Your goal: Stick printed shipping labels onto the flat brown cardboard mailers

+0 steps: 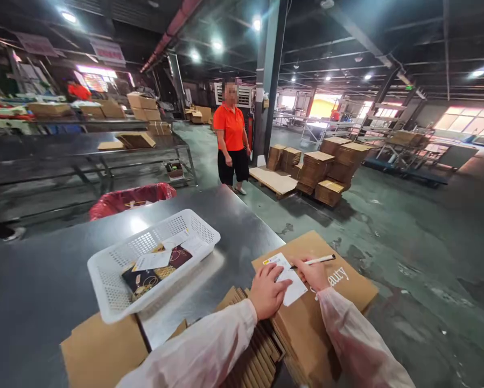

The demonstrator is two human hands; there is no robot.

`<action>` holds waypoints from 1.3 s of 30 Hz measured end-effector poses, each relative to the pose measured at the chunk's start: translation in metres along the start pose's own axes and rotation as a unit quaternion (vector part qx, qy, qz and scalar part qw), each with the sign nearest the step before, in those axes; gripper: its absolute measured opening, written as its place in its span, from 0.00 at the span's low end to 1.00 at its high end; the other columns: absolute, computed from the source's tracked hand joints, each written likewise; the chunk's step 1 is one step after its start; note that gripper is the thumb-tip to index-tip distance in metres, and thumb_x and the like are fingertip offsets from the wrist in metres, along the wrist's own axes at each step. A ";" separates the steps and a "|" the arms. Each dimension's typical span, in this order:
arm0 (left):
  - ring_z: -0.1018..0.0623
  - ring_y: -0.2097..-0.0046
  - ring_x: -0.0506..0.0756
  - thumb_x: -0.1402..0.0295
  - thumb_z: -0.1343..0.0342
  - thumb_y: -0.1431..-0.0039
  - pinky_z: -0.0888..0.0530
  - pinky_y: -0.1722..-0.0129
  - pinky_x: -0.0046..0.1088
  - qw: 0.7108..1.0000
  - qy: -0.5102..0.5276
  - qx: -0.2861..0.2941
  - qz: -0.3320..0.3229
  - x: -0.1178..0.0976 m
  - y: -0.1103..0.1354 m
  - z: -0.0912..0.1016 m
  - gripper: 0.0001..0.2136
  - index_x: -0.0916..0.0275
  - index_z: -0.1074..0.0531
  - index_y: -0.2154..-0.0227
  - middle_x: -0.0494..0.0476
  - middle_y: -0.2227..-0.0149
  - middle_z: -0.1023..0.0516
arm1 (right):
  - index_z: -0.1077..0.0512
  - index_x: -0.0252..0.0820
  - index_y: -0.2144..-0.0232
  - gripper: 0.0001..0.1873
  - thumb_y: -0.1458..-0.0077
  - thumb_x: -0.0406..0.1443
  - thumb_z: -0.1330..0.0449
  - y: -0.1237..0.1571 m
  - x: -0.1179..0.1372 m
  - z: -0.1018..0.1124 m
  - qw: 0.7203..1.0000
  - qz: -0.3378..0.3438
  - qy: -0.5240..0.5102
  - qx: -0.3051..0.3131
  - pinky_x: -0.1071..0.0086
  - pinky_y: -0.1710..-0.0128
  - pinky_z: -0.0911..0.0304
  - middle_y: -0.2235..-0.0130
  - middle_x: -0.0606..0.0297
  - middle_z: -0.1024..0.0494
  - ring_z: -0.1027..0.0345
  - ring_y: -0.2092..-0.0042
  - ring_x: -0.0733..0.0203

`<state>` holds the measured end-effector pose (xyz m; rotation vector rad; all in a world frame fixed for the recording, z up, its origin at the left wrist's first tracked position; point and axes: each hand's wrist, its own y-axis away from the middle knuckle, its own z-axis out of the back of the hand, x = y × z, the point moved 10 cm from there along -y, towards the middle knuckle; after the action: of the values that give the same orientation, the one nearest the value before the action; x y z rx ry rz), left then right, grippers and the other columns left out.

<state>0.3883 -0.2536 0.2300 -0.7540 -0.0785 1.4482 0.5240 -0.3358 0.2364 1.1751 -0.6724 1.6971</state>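
Resting on a white paper slip (287,276), the left hand (267,291) is laid flat with its fingers spread over the slip's near edge. A white pen (315,261) is held in the right hand (312,274), pinched between the fingers, with its tip set on the slip just beyond the left hand's fingertips. The slip is borne by a brown cardboard box (330,302) printed with white lettering, which lies directly under both hands. A stack of flat cardboard sheets (258,355) is seen on edge below the left wrist, touching the box. Both forearms are covered by translucent white sleeves (209,350). To the left of the left hand, a white plastic basket (116,302) is set on a grey metal table (43,280); dark patterned packets and paper slips are held in it. Well beyond the hands, a person in an orange shirt (230,129) is seen standing on the floor, with stacked cartons (322,170) beside.
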 end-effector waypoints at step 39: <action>0.35 0.43 0.64 0.71 0.49 0.41 0.35 0.46 0.51 1.000 0.013 0.007 0.005 -0.004 0.001 0.004 0.16 0.50 0.23 0.54 0.59 0.45 0.29 | 0.47 0.46 0.88 0.21 0.52 0.47 0.46 -0.014 0.004 -0.022 0.982 0.148 0.110 -0.038 0.71 0.79 0.49 0.86 0.73 0.43 0.48 0.80 0.67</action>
<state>0.3843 -0.2551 0.2340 -0.7622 -0.0436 1.4459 0.5278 -0.3102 0.2301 0.8488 -0.7945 1.9961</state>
